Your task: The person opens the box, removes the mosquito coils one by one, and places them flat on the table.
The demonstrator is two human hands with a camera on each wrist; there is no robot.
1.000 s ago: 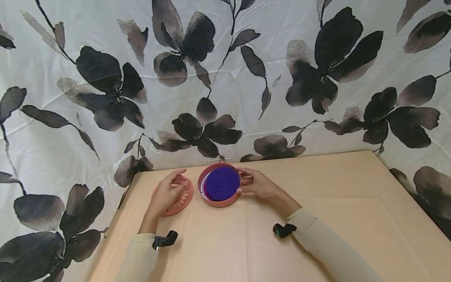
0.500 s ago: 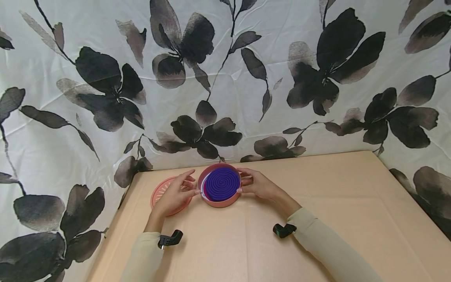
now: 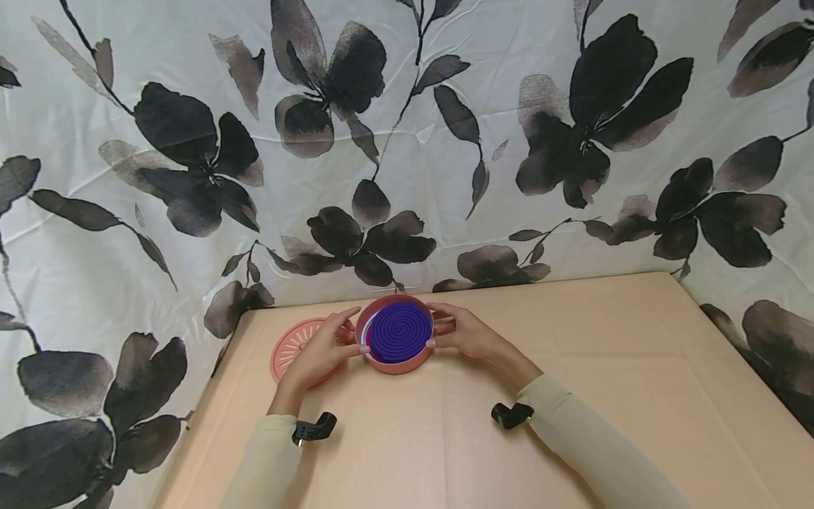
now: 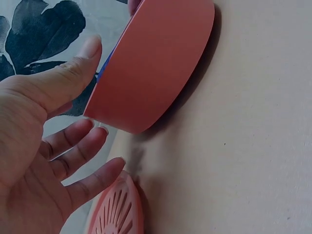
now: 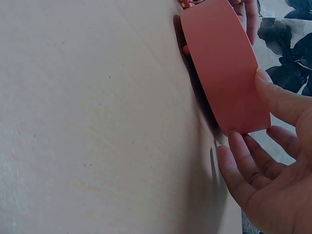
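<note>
A round salmon-coloured container (image 3: pixel 396 368) stands near the far table edge. In it sits a dark blue disc with a spiral pattern (image 3: pixel 400 331), with white and pink edges showing under it at the left. My right hand (image 3: pixel 469 332) holds the container's right side, thumb at the rim and fingertips against the wall in the right wrist view. On the opposite side, my left hand (image 3: pixel 327 350) is spread loosely, its thumb and fingers close to the rim; contact cannot be told. Partly behind that hand lies a slotted salmon disc (image 3: pixel 294 344).
A light wooden-toned table (image 3: pixel 547 339) extends to the right and toward me. Behind it hangs a white cloth (image 3: pixel 470 170) with dark floral print. A black wrist camera (image 3: pixel 316 428) sits on the left sleeve and another (image 3: pixel 511 416) on the right.
My left hand has moved right from over the slotted disc to the container's left side, uncovering more of the disc. The right hand and the container have stayed in place.
</note>
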